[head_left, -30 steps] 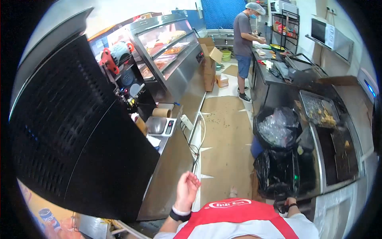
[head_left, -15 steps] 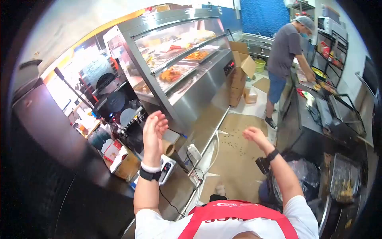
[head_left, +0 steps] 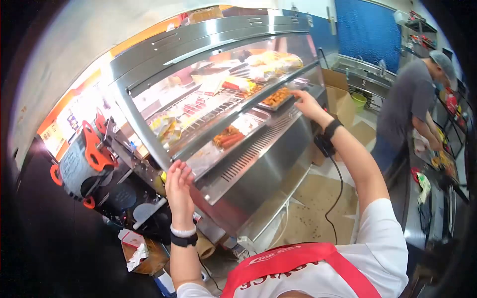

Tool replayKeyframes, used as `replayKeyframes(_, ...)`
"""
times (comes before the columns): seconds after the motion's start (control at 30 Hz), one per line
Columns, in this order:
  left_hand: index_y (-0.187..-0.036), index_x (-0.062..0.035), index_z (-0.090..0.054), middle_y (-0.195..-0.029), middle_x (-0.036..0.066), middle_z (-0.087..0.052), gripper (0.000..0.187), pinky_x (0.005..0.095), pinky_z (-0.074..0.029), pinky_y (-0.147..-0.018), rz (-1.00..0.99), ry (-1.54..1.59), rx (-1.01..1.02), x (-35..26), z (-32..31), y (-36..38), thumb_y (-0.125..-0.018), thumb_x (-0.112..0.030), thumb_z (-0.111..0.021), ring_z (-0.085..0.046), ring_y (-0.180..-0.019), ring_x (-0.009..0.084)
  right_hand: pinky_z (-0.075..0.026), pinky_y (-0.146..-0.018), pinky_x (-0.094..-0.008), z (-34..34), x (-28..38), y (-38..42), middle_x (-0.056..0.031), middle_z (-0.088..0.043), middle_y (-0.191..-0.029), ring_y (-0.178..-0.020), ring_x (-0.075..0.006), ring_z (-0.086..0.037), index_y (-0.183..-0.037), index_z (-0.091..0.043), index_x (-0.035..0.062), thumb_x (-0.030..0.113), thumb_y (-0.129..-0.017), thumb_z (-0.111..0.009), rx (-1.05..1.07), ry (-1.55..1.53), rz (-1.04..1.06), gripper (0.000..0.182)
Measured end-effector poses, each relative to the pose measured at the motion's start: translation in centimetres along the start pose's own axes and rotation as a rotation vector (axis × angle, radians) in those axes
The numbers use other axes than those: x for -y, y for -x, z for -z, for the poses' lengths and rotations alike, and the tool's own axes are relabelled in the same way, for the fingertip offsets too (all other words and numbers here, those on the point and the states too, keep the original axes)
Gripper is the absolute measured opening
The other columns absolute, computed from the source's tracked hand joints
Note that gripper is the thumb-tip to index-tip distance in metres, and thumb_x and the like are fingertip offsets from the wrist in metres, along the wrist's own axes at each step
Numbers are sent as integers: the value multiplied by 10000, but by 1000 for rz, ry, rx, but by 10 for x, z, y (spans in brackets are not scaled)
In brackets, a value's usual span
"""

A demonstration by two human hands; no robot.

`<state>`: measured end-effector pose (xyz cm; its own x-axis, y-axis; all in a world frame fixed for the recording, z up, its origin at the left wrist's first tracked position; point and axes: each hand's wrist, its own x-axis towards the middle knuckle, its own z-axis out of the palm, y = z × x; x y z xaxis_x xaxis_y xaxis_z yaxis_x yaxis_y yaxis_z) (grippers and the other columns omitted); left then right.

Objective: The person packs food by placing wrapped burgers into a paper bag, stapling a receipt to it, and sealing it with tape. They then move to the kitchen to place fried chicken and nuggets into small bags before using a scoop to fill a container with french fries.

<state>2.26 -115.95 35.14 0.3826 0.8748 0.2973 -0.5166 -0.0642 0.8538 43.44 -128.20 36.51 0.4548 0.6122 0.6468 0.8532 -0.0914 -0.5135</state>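
Observation:
A glass-fronted steel warming cabinet (head_left: 268, 164) fills the middle of the view, with food on its racks and trays. My right hand (head_left: 309, 105) is raised at the cabinet's right side, near a tray of golden fried pieces (head_left: 276, 97); whether its fingertips touch anything is unclear. Near the cabinet's lower left corner, my left hand (head_left: 179, 188) is held up with its fingers slightly curled and apart, holding nothing. Sausages (head_left: 231, 140) lie on a lower tray between the two hands. Yellow wrapped packets (head_left: 166, 130) rest on the rack at the left.
A co-worker (head_left: 406, 107) in a hair net bends over the counter at the right. Cardboard boxes (head_left: 336, 84) stand beyond the cabinet. A machine with orange handles (head_left: 94, 154) is at the left, above a small carton (head_left: 151, 258). A black cable (head_left: 339, 198) hangs from my right wrist.
The view has turned and come nearer to the cabinet. My right hand has risen from over the floor to the cabinet front. My left hand is now beside the cabinet's lower left corner.

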Motion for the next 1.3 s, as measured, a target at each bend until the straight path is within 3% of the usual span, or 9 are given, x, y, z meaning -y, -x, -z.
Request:
replayKeyframes(0.43,-1128,14,-431,-1082,115,-505,356,273,-406,-768,229,-107,-39,46,-92,-26,-850,-209,-435,-512,-907,161,-378,-766,-384,-52,-90,-142,-160,-488,-870,-862,-342,-456,-901,-490,34,-30,-575,-499,-43,69,288,333)
replayKeyframes(0.57,-1347,-176,-52,-1377,118,-133,840,390,-374,-888,-110,38,188,36,-128,-25,-724,-298,-603,-395,-1115,314,-400,-699,-326,1,-76,-117,-86,-486,-801,-773,-241,-487,-852,-515,33,-10,-582,-541,-448,83,457,275)
replayKeyframes(0.63,-1342,-208,10,-1388,104,-90,901,411,-347,-911,-200,189,276,17,-149,-18,-705,-272,-624,-342,-1154,338,-397,-674,-260,-6,-99,-98,-26,-498,-815,-759,-137,-477,-879,-526,37,-1,-678,-527,-805,-485,175,205)
replayKeyframes(0.73,-1322,-264,128,-1405,71,31,1055,460,-291,-951,-358,261,371,-1,-176,-11,-649,-279,-685,-233,-1215,395,-388,-655,-217,-35,-72,-95,8,-501,-817,-746,-74,-457,-888,-534,48,26,-755,-505,-486,-999,-156,138)
replayKeyframes(0.77,-1310,-288,156,-1403,77,50,1060,460,-298,-944,-361,213,395,-7,-184,-10,-659,-307,-681,-233,-1212,405,-400,-632,-222,-44,-61,-108,5,-508,-791,-697,-76,-472,-884,-535,53,81,-762,-536,-103,-1136,-209,125)
replayKeyframes(0.9,-1329,-228,100,-1401,78,36,1025,482,-315,-941,-420,153,417,-20,-194,-15,-671,-339,-678,-246,-1205,401,-479,-636,-275,-70,9,-183,-63,-538,-910,-751,-143,-553,-988,-514,53,175,-787,-523,608,-1102,-174,235)
replayKeyframes(1.2,-1331,-235,106,-1401,93,-48,1024,444,-308,-933,-337,201,358,-32,-197,-4,-664,-244,-671,-283,-1179,411,-472,-646,-332,-224,-30,-321,-130,-552,-906,-764,-249,-565,-1028,-545,115,299,-704,-597,553,-328,602,376)
replayKeyframes(1.27,-1331,-232,110,-1398,95,-69,1030,434,-313,-930,-285,204,363,-34,-198,-2,-662,-235,-673,-297,-1178,392,-477,-643,-312,-255,-17,-338,-89,-598,-885,-794,-175,-571,-895,-597,0,145,-735,-568,552,-634,-371,218)
replayKeyframes(1.3,-1329,-226,121,-1395,93,-89,1042,428,-317,-925,-285,198,348,-34,-199,-1,-658,-231,-676,-307,-1174,383,-475,-647,-311,-262,-14,-338,-90,-595,-888,-794,-177,-570,-907,-590,5,143,-736,-565,532,-639,-413,221)
